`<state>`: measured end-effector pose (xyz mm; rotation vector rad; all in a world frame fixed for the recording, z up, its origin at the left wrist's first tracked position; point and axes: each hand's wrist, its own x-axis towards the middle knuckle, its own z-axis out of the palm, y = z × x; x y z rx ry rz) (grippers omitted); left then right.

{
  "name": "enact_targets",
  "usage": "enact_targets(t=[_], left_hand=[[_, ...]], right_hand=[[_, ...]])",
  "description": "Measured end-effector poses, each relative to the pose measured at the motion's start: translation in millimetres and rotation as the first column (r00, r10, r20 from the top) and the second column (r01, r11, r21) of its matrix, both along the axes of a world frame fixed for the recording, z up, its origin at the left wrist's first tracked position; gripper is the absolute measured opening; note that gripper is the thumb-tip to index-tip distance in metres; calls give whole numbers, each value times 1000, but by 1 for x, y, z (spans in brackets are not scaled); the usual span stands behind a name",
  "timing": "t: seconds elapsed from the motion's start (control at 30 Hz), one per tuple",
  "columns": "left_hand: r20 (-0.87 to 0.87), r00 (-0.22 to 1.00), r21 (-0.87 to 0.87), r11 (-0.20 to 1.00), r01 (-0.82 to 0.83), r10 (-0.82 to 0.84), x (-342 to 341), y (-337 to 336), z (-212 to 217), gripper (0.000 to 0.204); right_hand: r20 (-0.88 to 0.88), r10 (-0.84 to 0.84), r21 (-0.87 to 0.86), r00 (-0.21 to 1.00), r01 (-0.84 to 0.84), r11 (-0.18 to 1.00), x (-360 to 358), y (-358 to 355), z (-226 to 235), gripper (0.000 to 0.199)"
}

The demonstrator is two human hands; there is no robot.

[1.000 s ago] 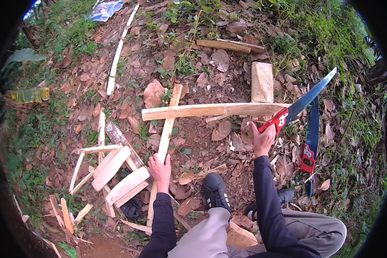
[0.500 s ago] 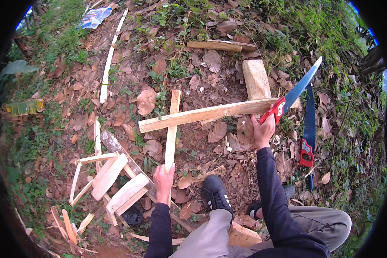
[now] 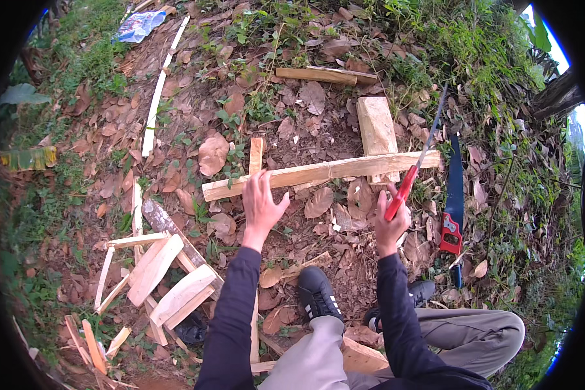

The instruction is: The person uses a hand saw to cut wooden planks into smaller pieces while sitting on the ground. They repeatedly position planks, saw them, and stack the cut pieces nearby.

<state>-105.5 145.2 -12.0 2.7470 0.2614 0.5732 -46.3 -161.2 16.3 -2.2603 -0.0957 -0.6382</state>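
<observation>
A long wooden plank (image 3: 354,167) lies across the ground, its right part resting over a thick wood block (image 3: 375,123). Under its left part passes a narrow wood strip (image 3: 257,153), pointing away from me. My left hand (image 3: 261,205) is at the plank's left part, fingers apart and fingertips at its near side; it grips nothing. In my right hand (image 3: 391,221) is a handsaw (image 3: 404,190), held by its red handle. The saw's blade is seen nearly edge-on and points up past the plank's right part. Whether its teeth touch the wood I cannot tell.
A second red-handled saw (image 3: 455,188) lies on the leaves at the right. Cut wood pieces (image 3: 186,292) are piled at the lower left, beside a bark-covered log (image 3: 169,221). Farther off lie a long pale strip (image 3: 156,97), short boards (image 3: 318,76) and a plastic bag (image 3: 138,27).
My left hand has let go of the narrow strip's near part and moved forward to the plank, opening. The saw in my right hand has turned from flat-side view to nearly edge-on.
</observation>
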Motion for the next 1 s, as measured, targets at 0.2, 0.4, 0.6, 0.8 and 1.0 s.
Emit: enact_targets(t=[0.2, 0.4, 0.6, 0.8, 1.0], left_hand=[[-452, 844, -39, 951, 305, -289, 71, 26, -30, 60], [-462, 799, -116, 919, 377, -386, 93, 26, -24, 32], [-482, 793, -127, 926, 357, -372, 96, 26, -16, 34], [-605, 718, -125, 932, 341, -344, 99, 31, -9, 54], [-479, 847, 92, 947, 309, -230, 86, -6, -15, 81]], right_hand=[[-162, 164, 296, 973, -111, 949, -91, 6, 57, 22], [-292, 361, 332, 886, -260, 907, -127, 13, 77, 11], [-246, 353, 352, 903, -256, 900, -144, 34, 45, 21], [-295, 359, 387, 886, -233, 892, -149, 30, 49, 19], [-313, 359, 398, 879, -222, 890, -158, 25, 43, 16]])
